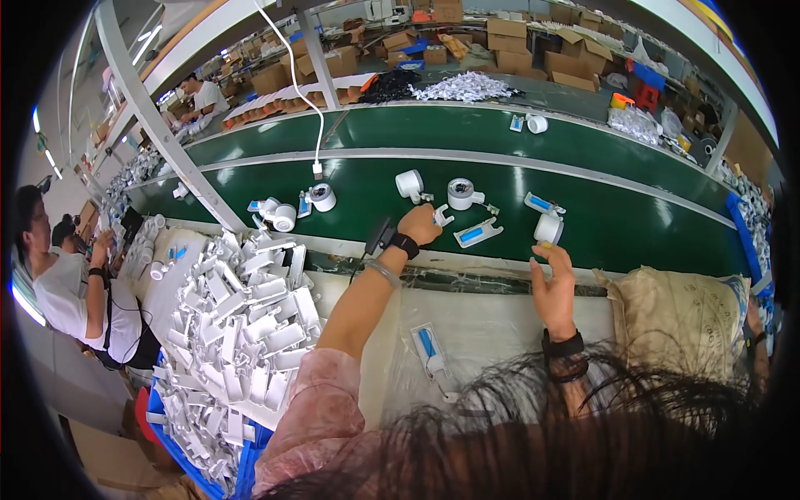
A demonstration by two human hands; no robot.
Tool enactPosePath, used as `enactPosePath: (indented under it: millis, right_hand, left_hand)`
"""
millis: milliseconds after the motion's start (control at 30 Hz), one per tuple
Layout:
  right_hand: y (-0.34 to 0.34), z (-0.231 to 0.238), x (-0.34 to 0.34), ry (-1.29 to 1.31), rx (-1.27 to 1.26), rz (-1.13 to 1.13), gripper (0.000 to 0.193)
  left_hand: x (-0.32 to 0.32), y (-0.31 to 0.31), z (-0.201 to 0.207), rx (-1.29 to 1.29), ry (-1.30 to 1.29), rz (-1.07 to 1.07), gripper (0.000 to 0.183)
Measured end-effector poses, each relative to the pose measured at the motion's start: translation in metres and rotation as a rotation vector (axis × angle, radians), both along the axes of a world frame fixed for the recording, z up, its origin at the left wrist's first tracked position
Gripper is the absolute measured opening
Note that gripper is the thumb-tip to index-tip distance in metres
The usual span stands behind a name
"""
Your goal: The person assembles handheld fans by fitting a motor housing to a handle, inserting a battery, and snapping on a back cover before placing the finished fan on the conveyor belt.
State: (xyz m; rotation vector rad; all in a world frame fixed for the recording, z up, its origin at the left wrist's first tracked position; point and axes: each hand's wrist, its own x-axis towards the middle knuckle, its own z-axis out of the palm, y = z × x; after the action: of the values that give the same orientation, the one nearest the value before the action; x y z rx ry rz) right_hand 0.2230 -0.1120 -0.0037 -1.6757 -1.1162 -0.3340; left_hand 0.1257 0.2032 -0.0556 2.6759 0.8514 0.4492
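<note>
My left hand [420,225] reaches over the green conveyor belt, fingers closed on a small white forked plastic piece [442,217]. Right of it on the belt lies a flat white plate with a blue strip [479,234]. Just beyond are a round white housing with its inside showing [462,193] and another white round housing [409,184]. My right hand [554,287] is raised at the belt's near edge, thumb and fingers apart, something yellow at a fingertip. Close in front of those fingertips sits a white round housing [548,227] with a blue-striped plate [543,203] attached or touching.
A large heap of white plastic parts [242,317] lies on the left, spilling into a blue bin [187,462]. One blue-striped plate [429,350] rests on the near table. At right stands a woven sack [683,317]. A white cable [318,137] hangs over the belt. Co-workers sit at left.
</note>
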Motion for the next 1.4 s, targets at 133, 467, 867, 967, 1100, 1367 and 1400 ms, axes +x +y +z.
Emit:
enactPosePath:
  millis: [133,467,867,967,1100,1367,1400]
  right_hand:
    - [-0.003,0.001,-0.005,0.099,-0.056,0.124,0.023]
    - [0.004,0.012,-0.044,0.025,-0.176,0.479,0.046]
    - [-0.004,0.018,-0.035,0.56,-0.355,0.75,0.015]
    - [-0.003,0.026,-0.043,0.711,-0.43,0.77,0.012]
    - [-0.005,0.017,-0.038,0.893,-0.349,0.849,0.011]
    - [0.0,0.016,-0.046,0.297,-0.363,0.419,0.011]
    - [0.0,0.016,-0.045,0.297,-0.365,0.419,0.011]
  left_hand:
    - [-0.021,-0.029,0.041,-0.711,-0.233,-0.091,0.023]
    - [-0.085,-0.12,0.098,-1.127,-0.059,-0.903,0.044]
    - [-0.106,-0.133,0.096,-0.417,0.278,-0.631,0.035]
    - [-0.095,-0.139,0.081,-0.031,-0.015,-0.383,0.03]
    - [-0.084,-0.151,0.085,-0.253,-0.267,-0.356,0.03]
    - [-0.083,-0.149,0.081,-0.568,-0.466,-0.504,0.038]
    - [-0.083,-0.15,0.084,-0.57,-0.467,-0.504,0.038]
